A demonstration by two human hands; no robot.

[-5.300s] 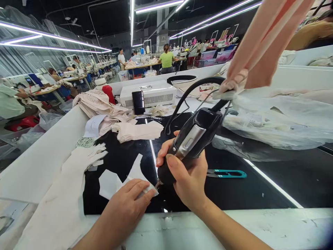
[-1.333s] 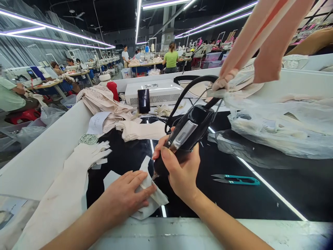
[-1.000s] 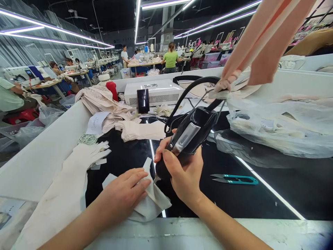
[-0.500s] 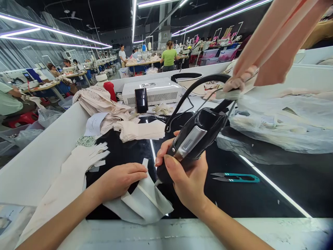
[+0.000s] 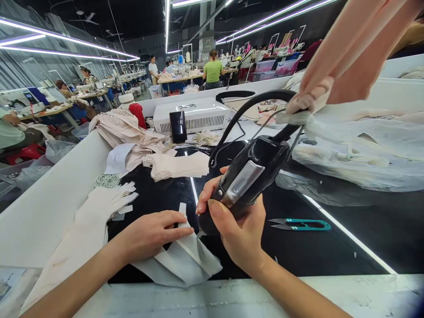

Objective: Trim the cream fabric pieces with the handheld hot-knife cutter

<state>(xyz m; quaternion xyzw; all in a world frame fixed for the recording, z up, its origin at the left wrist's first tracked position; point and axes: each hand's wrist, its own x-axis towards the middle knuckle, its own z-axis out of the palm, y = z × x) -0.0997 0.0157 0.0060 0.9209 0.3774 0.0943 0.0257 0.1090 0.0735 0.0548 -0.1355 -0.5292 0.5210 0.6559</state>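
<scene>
My right hand [image 5: 236, 225] is wrapped round a black handheld tool [image 5: 250, 172] with a silver plate; a thick black cable loops from its upper end. The tool's narrow tip touches or nearly touches a folded pale cloth piece [image 5: 188, 260] on the black tabletop [image 5: 298, 251]. My left hand [image 5: 154, 234] rests flat on that cloth, just left of the tip, its fingers extended and slightly apart. A narrow strip of the cloth sticks up past my left fingertips.
Teal thread snips [image 5: 306, 224] lie to the right. Stacked pale cloth pieces [image 5: 180, 165] and a phone [image 5: 178, 126] by a white box [image 5: 195, 115] are behind. A plastic bag [image 5: 364, 150] sits at right. Peach cloth [image 5: 351, 53] hangs at the tool's cable. People sit at machines beyond.
The fingers of my left hand have spread and reached a little to the right over the cloth. My right hand and the tool have hardly moved; the view has shifted slightly.
</scene>
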